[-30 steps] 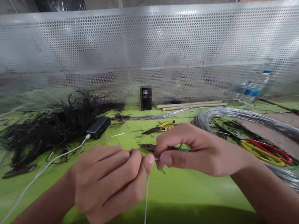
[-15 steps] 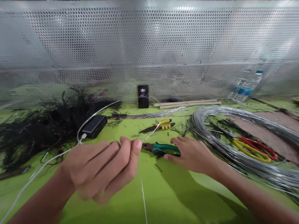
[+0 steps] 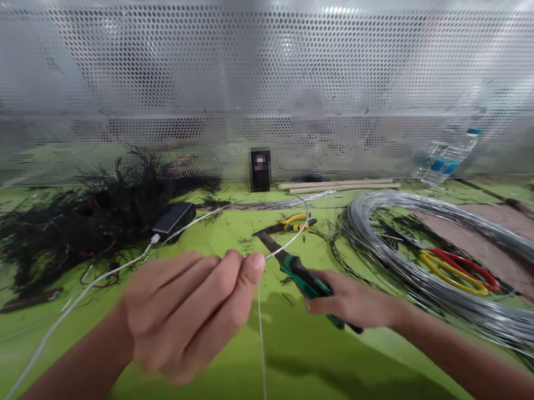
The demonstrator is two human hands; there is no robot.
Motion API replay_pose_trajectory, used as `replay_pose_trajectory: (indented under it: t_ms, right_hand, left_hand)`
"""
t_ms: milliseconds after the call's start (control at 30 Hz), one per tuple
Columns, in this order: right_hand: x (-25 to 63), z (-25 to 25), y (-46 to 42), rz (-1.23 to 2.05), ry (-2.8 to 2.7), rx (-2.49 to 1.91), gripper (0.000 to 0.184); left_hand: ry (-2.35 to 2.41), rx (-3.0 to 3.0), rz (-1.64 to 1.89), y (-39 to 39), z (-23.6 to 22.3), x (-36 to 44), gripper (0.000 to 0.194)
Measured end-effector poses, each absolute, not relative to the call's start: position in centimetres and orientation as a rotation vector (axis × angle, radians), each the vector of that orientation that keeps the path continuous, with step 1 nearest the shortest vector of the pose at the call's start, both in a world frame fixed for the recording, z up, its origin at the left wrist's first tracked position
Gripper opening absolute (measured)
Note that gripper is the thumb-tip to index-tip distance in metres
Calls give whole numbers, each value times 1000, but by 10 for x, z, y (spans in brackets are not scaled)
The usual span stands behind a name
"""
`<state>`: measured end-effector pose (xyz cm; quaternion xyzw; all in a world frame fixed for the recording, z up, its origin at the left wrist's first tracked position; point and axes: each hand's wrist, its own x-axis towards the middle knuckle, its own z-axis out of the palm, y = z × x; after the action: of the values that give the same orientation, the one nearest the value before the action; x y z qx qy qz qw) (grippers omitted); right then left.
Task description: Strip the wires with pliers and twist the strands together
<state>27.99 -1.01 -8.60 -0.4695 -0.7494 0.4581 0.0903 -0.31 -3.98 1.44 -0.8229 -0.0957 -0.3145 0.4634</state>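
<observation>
My left hand is closed in a pinch on a thin silvery wire. From the fingertips the wire curves up to the right, and a straight strand drops toward the bottom edge. In my right hand is a pair of pliers with green and black handles, its jaws pointing up and left beside the pinched fingers. Behind its jaws lies a second pair of pliers with yellow and black handles. Whether the green pliers' jaws touch the wire I cannot tell.
A large wire coil lies at right, with red and yellow scissors inside. At left are a dark tangled heap and a black power bank with a white cable. A bottle leans against the perforated metal panel.
My right hand has closed around the green pliers, picked them up and swung the handles downward. My left hand keeps its pinch; the wire loop has shifted slightly.
</observation>
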Motion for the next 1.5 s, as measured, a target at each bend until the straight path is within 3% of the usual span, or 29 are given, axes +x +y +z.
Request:
replay_pose_trajectory:
  t_ms: [67,167,267,333,400,500,667,833,933,1033,1100,1367,1500]
  right_hand:
    - [274,-90,-30,1511,-2076,-1278,22]
    - [261,-100,-48,1731,-1893,-1079,45]
    - [253,-110,-53,1937,-1572,-795,68]
    - [254,-115,-56,1958,-1462,-748,74]
    - [258,-120,-60,1865,-1536,-861,70]
    - [266,-129,-69,1664,-1672,-1012,63]
    - [270,-128,-69,1322,-1829,-997,65]
    - [262,-114,-57,1092,-2064,-732,68]
    - [259,-115,-57,1039,-2061,-747,60]
    - [259,-121,-61,990,-2025,-791,47]
    - [260,-123,-64,974,-2027,-827,47]
    - [257,-121,-62,956,-2042,-751,65]
    - [251,-121,-62,908,-2003,-714,53]
  left_hand:
    - [-356,-2055,-857,-44,12,-4,26]
    - [-417,-2084,-917,-47,12,-9,21]
    - [-310,-2088,-777,-45,15,-16,21]
    - [-237,-2041,-654,-44,17,-18,20]
    - [-256,-2026,-684,-44,16,-15,19]
    - [-572,-2090,-999,-46,5,-2,13]
    - [-882,-2101,-1227,-45,-23,24,27]
    - [-780,-2094,-1227,-38,-39,17,21]
    - [-448,-2015,-1133,-31,-40,0,9]
    - [-50,-1867,-899,-27,-39,-9,28]
    - [-279,-1838,-930,-27,-39,-8,30]
    - [-187,-1868,-838,-31,-36,-2,32]
    - [-283,-1848,-903,-30,-35,-1,32]
